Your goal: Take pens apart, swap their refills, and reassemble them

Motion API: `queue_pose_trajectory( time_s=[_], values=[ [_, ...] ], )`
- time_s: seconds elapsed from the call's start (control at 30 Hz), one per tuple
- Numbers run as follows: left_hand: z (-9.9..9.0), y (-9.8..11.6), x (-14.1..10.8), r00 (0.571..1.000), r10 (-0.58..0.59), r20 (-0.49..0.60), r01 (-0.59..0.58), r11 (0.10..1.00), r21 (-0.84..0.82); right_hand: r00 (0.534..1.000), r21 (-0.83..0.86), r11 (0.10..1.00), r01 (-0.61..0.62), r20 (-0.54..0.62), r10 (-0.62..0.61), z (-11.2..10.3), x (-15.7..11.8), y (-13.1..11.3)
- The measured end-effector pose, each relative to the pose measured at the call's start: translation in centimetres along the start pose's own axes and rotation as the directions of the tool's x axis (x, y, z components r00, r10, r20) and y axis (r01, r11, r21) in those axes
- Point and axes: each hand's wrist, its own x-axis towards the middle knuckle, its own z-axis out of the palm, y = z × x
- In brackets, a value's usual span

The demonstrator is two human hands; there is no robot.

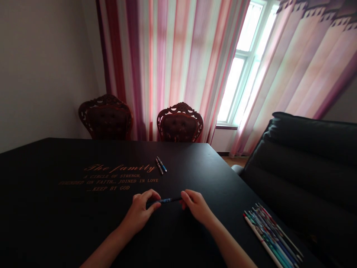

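Note:
Between my two hands a dark pen (166, 200) with a blue patterned barrel is held level, just above the black tabletop. My left hand (143, 206) pinches its left end between thumb and fingers. The right end is gripped by my right hand (195, 205), with thumb and fingertips closed on it. Farther off, two pens (161, 165) lie side by side near the printed lettering, one with a blue part. Over at the right edge, several pens (272, 234) lie together in a row, slightly blurred.
The black table (184, 158) carries gold lettering (119, 168) on its left half. Two carved chairs (180, 123) stand beyond the far edge, before striped curtains (173, 56). A black leather chair (306, 167) stands close to the right side, and a window (240, 74) lies behind.

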Motion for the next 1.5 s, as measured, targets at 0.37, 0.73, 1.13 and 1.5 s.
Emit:
queue_pose_trajectory(
  time_s=[0.37, 0.73, 1.13, 1.5],
  values=[
    [-0.3, 0.1, 0.2, 0.999, -0.035, -0.005, 0.035, 0.999, -0.017, 1.0, 0.07, 0.997, 0.024, 0.015, -0.025, 0.0, 0.0, 0.0],
    [-0.4, 0.8, -0.8, 0.968, 0.236, -0.086, -0.231, 0.971, 0.059, 0.986, 0.183, 0.97, -0.163, 0.063, 0.153, 1.4, 0.2, 0.7],
    [1.3, 1.2, 0.3, 0.971, -0.189, 0.147, 0.171, 0.119, -0.978, 0.988, 0.411, 0.899, -0.152, 0.05, 0.144, 3.0, -0.3, -1.0],
    [-3.2, -1.3, 0.6, 0.946, -0.324, 0.001, -0.135, -0.398, -0.907, 0.995, 0.351, 0.932, -0.093, 0.015, 0.094, 2.8, 0.1, 0.2]
  ],
)
